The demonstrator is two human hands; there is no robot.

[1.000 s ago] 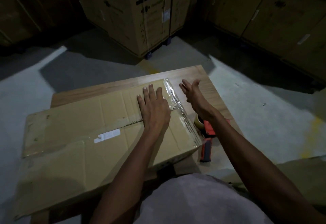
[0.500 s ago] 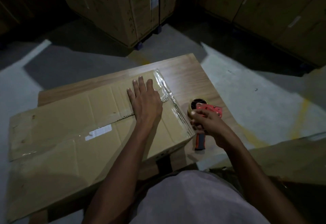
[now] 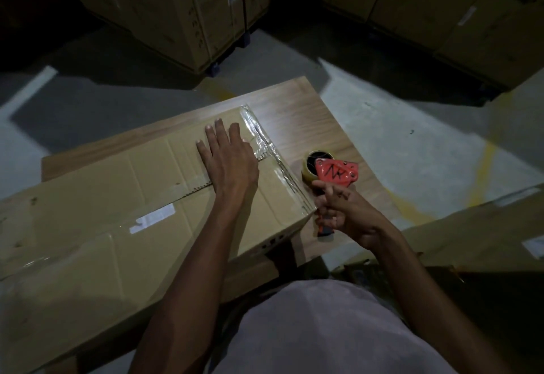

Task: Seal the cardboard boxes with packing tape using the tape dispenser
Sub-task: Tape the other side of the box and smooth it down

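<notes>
A long flat cardboard box [image 3: 97, 214] lies across a small wooden table [image 3: 300, 114]. Clear packing tape [image 3: 265, 149] runs along the box's right end, and its centre seam is partly taped. My left hand [image 3: 228, 161] presses flat on the box top near that right end, fingers straight. Just off the box's right corner, my right hand [image 3: 344, 211] grips the handle of a red tape dispenser [image 3: 332, 171] with a roll of tape on it. The dispenser sits over the table beside the box.
Large printed cartons [image 3: 182, 5] stand on the concrete floor behind the table, with more cartons [image 3: 441, 5] at the back right. Another flattened cardboard piece [image 3: 477, 235] lies at the right, near my body. Yellow floor lines [image 3: 482, 173] run to the right.
My right hand came back from above the box's right end to the dispenser, took hold of its handle and raised it. My left hand stayed pressed on the box.
</notes>
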